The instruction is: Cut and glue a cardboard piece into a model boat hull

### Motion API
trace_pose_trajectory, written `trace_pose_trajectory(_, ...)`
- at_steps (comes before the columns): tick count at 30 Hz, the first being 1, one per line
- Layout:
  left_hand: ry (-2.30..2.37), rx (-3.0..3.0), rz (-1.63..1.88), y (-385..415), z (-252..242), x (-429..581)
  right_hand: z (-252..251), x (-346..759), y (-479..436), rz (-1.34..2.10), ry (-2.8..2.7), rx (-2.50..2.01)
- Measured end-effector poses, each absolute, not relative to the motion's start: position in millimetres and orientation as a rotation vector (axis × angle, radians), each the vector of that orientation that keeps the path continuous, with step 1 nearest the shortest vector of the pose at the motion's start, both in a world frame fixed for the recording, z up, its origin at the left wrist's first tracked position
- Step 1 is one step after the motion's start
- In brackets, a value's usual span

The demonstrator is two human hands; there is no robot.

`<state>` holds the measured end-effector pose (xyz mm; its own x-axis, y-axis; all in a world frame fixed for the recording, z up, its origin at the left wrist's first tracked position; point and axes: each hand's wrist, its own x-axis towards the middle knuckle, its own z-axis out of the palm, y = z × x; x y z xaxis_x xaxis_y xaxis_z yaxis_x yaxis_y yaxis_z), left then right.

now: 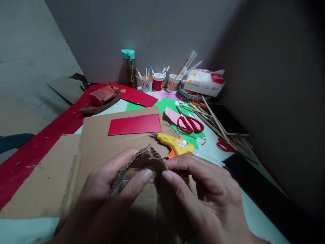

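Between my two hands is a folded piece of corrugated cardboard (149, 159), its raw edge bent into a peak. My left hand (114, 189) grips its left side, the thumb lying over the inner face. At the right side, my right hand (205, 193) pinches the cardboard between thumb and forefinger. Just beyond the right hand lies a yellow glue gun (175, 142) with an orange trigger and a clear glue stick in its back. A red card strip (134, 124) rests on a large cardboard sheet (96, 142) past my hands. The lower part of the held piece is in shadow.
Red-handled scissors (189, 123) lie on green and pink paper scraps. A small boat model (101, 100) stands at the back left. Along the wall are a bottle (130, 71), several paper cups and a tissue pack (204, 83). Wooden sticks and a tablet (227, 118) lie right.
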<state>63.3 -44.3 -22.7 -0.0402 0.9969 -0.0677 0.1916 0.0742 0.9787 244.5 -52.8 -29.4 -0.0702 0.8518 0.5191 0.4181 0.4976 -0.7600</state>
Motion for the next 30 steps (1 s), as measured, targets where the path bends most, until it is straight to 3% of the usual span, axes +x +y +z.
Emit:
trace_pose_trajectory(15,1.094,1.412,1.143,-37.9,-25.4,67.1,-39.5,245.7,-57.5,0.495,-1.826,-0.986)
trace_pose_trajectory(30,0.976,1.613,0.999,-43.2,-32.3,63.0,-40.6,229.0,-60.1,0.163,-1.669,-0.827)
